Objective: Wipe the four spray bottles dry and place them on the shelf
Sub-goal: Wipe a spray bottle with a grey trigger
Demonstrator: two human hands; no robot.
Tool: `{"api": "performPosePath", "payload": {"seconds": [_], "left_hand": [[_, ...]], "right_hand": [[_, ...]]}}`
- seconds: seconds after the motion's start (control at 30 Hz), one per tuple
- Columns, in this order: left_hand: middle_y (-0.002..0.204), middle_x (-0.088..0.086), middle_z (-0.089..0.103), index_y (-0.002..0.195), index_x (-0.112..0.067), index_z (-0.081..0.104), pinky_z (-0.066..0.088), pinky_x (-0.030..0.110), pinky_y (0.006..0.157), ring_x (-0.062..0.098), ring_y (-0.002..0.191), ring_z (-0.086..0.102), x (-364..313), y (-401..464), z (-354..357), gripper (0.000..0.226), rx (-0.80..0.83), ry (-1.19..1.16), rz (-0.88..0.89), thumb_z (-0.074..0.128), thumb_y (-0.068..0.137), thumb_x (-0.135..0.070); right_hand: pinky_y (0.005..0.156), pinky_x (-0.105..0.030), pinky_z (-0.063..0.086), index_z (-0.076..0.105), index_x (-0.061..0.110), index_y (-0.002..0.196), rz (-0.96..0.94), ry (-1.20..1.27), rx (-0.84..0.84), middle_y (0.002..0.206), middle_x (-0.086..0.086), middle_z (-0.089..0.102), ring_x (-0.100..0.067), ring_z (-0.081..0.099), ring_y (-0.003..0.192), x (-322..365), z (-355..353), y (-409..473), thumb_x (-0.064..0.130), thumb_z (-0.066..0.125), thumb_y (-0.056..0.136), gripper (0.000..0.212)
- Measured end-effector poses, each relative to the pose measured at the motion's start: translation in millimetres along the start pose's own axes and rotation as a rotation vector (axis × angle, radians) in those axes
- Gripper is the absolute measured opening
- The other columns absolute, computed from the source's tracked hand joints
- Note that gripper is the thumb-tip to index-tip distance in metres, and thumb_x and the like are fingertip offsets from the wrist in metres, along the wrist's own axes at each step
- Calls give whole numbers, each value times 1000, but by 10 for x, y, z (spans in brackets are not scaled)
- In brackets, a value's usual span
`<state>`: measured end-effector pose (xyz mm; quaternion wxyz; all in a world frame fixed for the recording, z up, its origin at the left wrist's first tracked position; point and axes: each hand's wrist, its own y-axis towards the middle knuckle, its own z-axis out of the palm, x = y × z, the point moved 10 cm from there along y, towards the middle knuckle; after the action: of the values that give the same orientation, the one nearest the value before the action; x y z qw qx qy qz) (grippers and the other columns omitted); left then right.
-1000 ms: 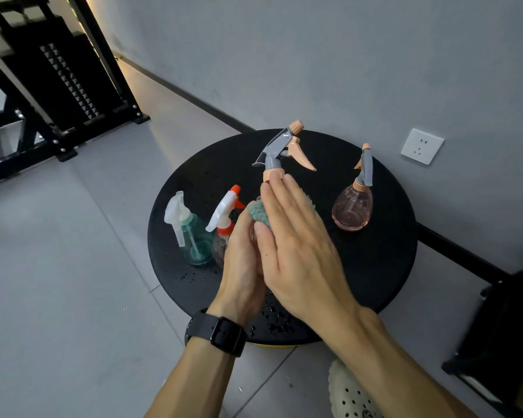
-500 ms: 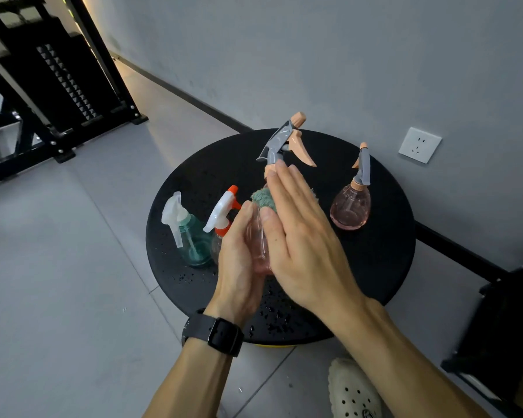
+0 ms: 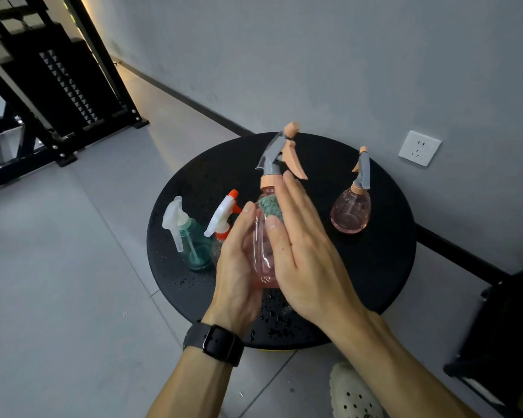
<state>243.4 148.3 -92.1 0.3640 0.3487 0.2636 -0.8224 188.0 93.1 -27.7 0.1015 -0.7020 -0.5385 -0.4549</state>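
Head view: left hand (image 3: 239,263) grips a pink bottle (image 3: 264,260) above the round black table (image 3: 387,267); its contents cannot be told. Right hand (image 3: 305,251), fingers straight, presses a teal cloth (image 3: 269,206) on it. Teal bottle (image 3: 194,245), orange-nozzled bottle (image 3: 224,218) and second pink bottle (image 3: 351,212) stand on the table, seemingly empty.

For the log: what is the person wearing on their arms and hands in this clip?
Both forearms are bare, with no sleeves showing, and neither the left hand nor the right hand wears a glove or a visible ring. The left wrist carries a black smartwatch with a rectangular dark face and a matte black strap.
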Motion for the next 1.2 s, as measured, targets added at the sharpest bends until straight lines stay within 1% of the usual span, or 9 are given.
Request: {"api": "performPosePath", "payload": {"seconds": [0.07, 0.17, 0.3, 0.43, 0.6, 0.73, 0.87, 1.1, 1.2], "left_hand": [[123, 16, 69, 122, -9, 70, 49, 41, 104, 27, 111, 67, -10, 34, -39, 39, -16, -80, 9, 52, 101, -36], [115, 13, 70, 127, -6, 66, 49, 39, 102, 23, 105, 67, -5, 57, -47, 45, -8, -103, 10, 49, 101, -40], [126, 17, 65, 133, -6, 61, 38, 48, 114, 31, 120, 58, -34, 49, -7, 51, 31, -32, 29, 45, 103, -44], [138, 19, 60, 136, -10, 60, 39, 46, 113, 33, 132, 54, -27, 12, 49, 49, 85, 50, 8, 41, 104, -42], [134, 16, 64, 131, -10, 64, 47, 40, 106, 29, 125, 60, 3, -16, 67, 43, 90, 83, -10, 41, 104, -35], [119, 11, 69, 112, -16, 75, 52, 35, 91, 26, 112, 65, 19, -13, 54, 39, 62, 67, -12, 42, 103, -34], [110, 8, 75, 105, -20, 79, 53, 33, 96, 20, 107, 69, -10, -14, 59, 39, 52, 17, 46, 42, 100, -30], [106, 9, 73, 109, -15, 77, 55, 34, 95, 21, 99, 71, -6, 27, 15, 41, 42, -150, 10, 40, 104, -34], [110, 12, 72, 108, -12, 77, 48, 39, 106, 25, 108, 67, 52, 35, -2, 40, 43, -128, -16, 39, 104, -26]], "right_hand": [[119, -18, 6, 13, 18, 153, -39, -28, -24, 161, 10, 6, 4, -2, 146, 45, 30, -46, 38, 20, 102, 56], [120, -22, 8, 15, 13, 153, -67, -56, -39, 161, 6, 9, 0, -1, 147, 65, 49, -73, 35, 21, 102, 56], [120, -26, 10, 20, 9, 152, -140, -125, -89, 161, 2, 13, -6, 4, 148, 168, -19, -61, 30, 24, 103, 54], [121, -29, 12, 20, 9, 152, -155, -125, -93, 161, 0, 14, -6, 4, 148, 185, -82, -13, 28, 27, 103, 54], [121, -27, 10, 15, 16, 153, -108, -124, -57, 162, 5, 11, 1, -2, 147, 97, -102, 60, 30, 26, 103, 53], [121, -29, 10, 16, 16, 154, -92, -202, -10, 162, 5, 10, 0, -3, 147, 71, -39, 72, 37, 19, 101, 56], [121, -34, 17, 23, 9, 152, -146, -307, -49, 161, -2, 18, -9, 5, 149, 189, 51, -30, 32, 23, 102, 55], [118, -39, 25, 31, 6, 149, -182, -357, -143, 158, -7, 24, -16, 14, 148, 285, 59, -139, 27, 29, 102, 52], [117, -41, 28, 32, 4, 148, -166, -400, -169, 158, -8, 25, -17, 15, 148, 270, 26, -126, 26, 32, 101, 52]]}}
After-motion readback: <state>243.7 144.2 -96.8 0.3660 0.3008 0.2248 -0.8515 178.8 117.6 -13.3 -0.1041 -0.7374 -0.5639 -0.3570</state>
